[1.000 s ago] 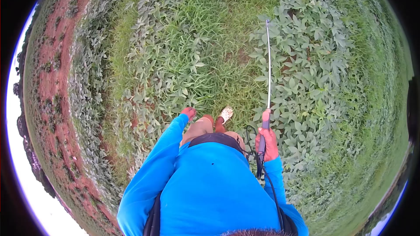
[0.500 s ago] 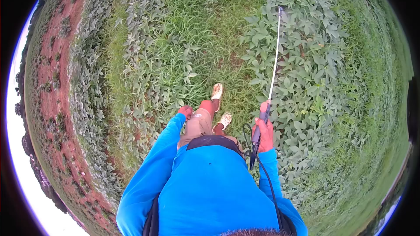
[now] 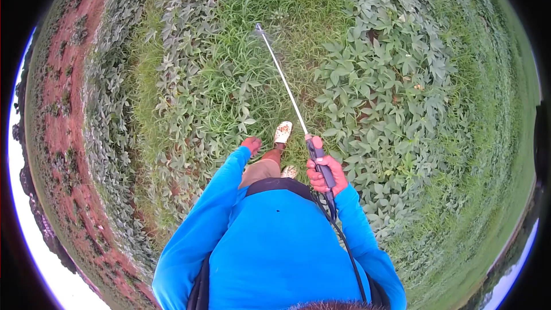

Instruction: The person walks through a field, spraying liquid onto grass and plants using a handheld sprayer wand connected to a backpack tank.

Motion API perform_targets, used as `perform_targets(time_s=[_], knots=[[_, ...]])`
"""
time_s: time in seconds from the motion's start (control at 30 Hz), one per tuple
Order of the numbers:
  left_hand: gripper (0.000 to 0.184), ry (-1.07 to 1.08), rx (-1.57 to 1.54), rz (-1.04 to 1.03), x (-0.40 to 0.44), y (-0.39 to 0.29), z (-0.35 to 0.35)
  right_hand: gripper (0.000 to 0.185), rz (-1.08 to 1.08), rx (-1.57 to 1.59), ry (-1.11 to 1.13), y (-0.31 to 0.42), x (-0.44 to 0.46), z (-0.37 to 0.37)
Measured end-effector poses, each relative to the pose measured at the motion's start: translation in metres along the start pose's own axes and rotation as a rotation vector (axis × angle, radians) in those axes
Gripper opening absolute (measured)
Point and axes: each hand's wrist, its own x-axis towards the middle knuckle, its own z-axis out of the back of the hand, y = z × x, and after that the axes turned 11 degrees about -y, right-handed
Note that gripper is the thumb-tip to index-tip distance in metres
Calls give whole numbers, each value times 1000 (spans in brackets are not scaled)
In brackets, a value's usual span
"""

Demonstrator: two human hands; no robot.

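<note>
My right hand (image 3: 330,175) is wrapped round the dark grey handle of a spray wand (image 3: 287,86), the thumb lying along its top. The wand's thin white tube slants forward and left over the grass. At its tip, the nozzle (image 3: 258,26) has a faint haze of spray beside it. A black hose (image 3: 344,241) runs from the handle back along my right side. My left hand (image 3: 251,145) hangs beside my left thigh with its fingers loosely apart, and I see nothing in it.
Rows of broad-leaved plants (image 3: 384,92) grow on the right and more leafy plants (image 3: 189,40) on the left. Between them is a grassy strip (image 3: 304,34), where my spotted white shoes (image 3: 283,132) tread. Reddish bare soil (image 3: 63,155) lies farther left.
The wand has swung left, from the right-hand plants to over the grass, and my right hand has moved left with it. My feet have shifted in step.
</note>
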Motion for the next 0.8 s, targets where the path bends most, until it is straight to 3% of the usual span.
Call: perform_targets(time_s=[0.2,0.47,0.6,0.8], knots=[[26,-38,20,-155,47,-34,37,22,-155,-87,110,53,48,-57],[24,-109,64,98,51,-48,48,21,-129,-224,210,114,98,-109],[26,-54,-27,55,41,-36,39,20,-53,-257,98,124,84,-107],[25,6,-12,117,42,-34,15,19,153,-213,-282,96,32,-68]])
